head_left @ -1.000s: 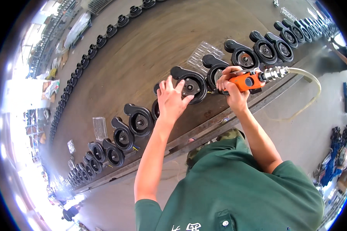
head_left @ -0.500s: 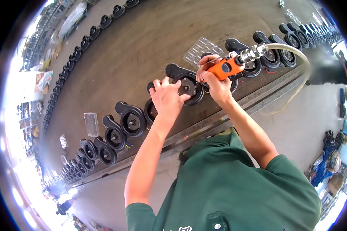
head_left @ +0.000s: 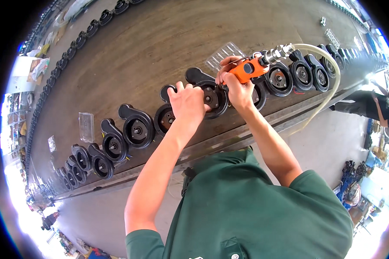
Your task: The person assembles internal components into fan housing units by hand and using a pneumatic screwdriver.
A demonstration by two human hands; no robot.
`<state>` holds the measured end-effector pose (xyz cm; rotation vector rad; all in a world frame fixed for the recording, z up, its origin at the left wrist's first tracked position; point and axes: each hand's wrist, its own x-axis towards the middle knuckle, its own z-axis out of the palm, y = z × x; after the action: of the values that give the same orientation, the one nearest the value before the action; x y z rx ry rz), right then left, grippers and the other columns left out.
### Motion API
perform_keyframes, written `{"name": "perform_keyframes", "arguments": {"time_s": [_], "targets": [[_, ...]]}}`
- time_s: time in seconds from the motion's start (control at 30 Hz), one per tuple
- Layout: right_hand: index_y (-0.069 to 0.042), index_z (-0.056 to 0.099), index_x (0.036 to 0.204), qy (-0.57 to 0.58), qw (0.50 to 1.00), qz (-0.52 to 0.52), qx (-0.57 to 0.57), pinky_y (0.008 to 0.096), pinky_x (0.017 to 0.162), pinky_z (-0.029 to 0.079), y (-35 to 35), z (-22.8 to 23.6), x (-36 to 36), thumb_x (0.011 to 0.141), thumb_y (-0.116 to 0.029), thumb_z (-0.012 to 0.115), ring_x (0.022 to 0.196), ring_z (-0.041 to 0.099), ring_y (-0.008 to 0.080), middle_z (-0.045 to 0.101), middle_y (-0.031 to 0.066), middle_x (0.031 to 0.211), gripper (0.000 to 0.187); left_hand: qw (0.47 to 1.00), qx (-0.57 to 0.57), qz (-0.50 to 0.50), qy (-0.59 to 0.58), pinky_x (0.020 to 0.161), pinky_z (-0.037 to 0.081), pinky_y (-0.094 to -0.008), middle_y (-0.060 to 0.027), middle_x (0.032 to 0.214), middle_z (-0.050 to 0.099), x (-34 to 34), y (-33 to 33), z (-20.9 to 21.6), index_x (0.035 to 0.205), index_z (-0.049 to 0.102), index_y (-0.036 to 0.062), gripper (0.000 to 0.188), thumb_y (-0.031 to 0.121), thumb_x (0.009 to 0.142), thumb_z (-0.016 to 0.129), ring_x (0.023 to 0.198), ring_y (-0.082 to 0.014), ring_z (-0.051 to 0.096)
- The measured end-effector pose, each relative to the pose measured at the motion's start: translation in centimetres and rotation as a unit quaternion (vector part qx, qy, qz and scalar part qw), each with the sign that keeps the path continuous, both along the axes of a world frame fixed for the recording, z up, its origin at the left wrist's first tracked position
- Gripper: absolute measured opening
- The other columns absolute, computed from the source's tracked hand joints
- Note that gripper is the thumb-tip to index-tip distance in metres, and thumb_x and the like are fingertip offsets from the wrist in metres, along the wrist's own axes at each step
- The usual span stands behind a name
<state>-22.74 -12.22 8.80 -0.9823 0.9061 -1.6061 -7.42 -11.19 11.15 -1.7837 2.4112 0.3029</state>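
Observation:
A black snail-shaped blower housing (head_left: 218, 108) lies in front of me, its round opening facing up with a metal plate and small shaft inside. My left hand (head_left: 188, 101) grips its left side, the thumb on the inner plate and the fingers bent. My right hand (head_left: 238, 88) is closed around an orange air tool (head_left: 248, 69) with a metal fitting and a clear hose. The tool's working end is at the right rim of the housing, mostly hidden by my fingers. Another blower housing (head_left: 163, 121) is partly behind my left hand.
Similar housings, such as one (head_left: 138, 129), form a row along the near edge of the brown table (head_left: 147, 56). Clear plastic trays (head_left: 86, 127) lie beyond the row. The hose (head_left: 333, 86) loops down at the right. Another person (head_left: 376, 105) is at the far right.
The whole view has shifted slightly. My left fingers have bent more over the housing, and the air tool in my right hand has come a little closer to it.

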Motion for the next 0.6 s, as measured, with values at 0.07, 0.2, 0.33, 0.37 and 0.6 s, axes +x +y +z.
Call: {"name": "perform_keyframes", "arguments": {"time_s": [0.07, 0.2, 0.33, 0.37, 0.6], "targets": [[0.004, 0.056, 0.112, -0.002, 1.000, 0.005, -0.018, 0.0335, 0.069, 0.053, -1.1, 0.1, 0.0, 0.087, 0.006, 0.052, 0.070, 0.060, 0.0178, 0.060, 0.0076, 0.080, 0.025, 1.000, 0.000, 0.000, -0.003, 0.089, 0.043, -0.0460, -0.0071, 0.097, 0.075, -0.1, -0.2, 0.1, 0.098, 0.084, 0.0178, 0.040, 0.039, 0.065, 0.094, 0.106, -0.0275, 0.063], [0.004, 0.059, 0.106, -0.031, 0.999, -0.013, -0.023, 0.0256, 0.061, 0.051, -1.8, 0.5, 1.3, 0.082, 0.008, 0.057, 0.065, 0.062, 0.0110, 0.064, 0.0044, 0.077, 0.024, 1.000, 0.002, 0.001, -0.012, 0.089, 0.043, -0.0462, -0.0072, 0.097, 0.075, -0.1, -0.1, 0.1, 0.096, 0.084, 0.0188, 0.039, 0.040, 0.065, 0.094, 0.106, -0.0273, 0.063], [0.003, 0.060, 0.104, -0.018, 0.999, -0.006, -0.029, 0.0253, 0.059, 0.051, -2.0, 0.1, 1.4, 0.082, 0.008, 0.059, 0.064, 0.061, 0.0105, 0.064, 0.0037, 0.077, 0.023, 1.000, -0.010, 0.001, -0.011, 0.089, 0.043, -0.0461, -0.0068, 0.096, 0.075, -0.1, 0.0, -0.3, 0.096, 0.084, 0.0192, 0.038, 0.040, 0.066, 0.094, 0.106, -0.0272, 0.064], [0.003, 0.060, 0.104, -0.017, 0.999, -0.004, -0.031, 0.0253, 0.059, 0.051, -2.1, -0.1, 1.4, 0.082, 0.008, 0.059, 0.064, 0.061, 0.0105, 0.064, 0.0037, 0.077, 0.023, 1.000, -0.011, 0.001, -0.009, 0.089, 0.043, -0.0460, -0.0068, 0.097, 0.075, 0.0, 0.0, -0.3, 0.096, 0.084, 0.0192, 0.039, 0.040, 0.066, 0.094, 0.106, -0.0272, 0.064], [0.003, 0.061, 0.101, -0.004, 1.000, 0.009, -0.027, 0.0250, 0.059, 0.050, -2.2, -0.8, 1.4, 0.080, 0.008, 0.060, 0.064, 0.062, 0.0100, 0.064, 0.0032, 0.077, 0.021, 1.000, -0.023, 0.003, 0.012, 0.090, 0.042, -0.0464, -0.0070, 0.098, 0.075, 0.4, 0.4, -0.5, 0.098, 0.084, 0.0192, 0.039, 0.041, 0.067, 0.093, 0.106, -0.0276, 0.064]]}}
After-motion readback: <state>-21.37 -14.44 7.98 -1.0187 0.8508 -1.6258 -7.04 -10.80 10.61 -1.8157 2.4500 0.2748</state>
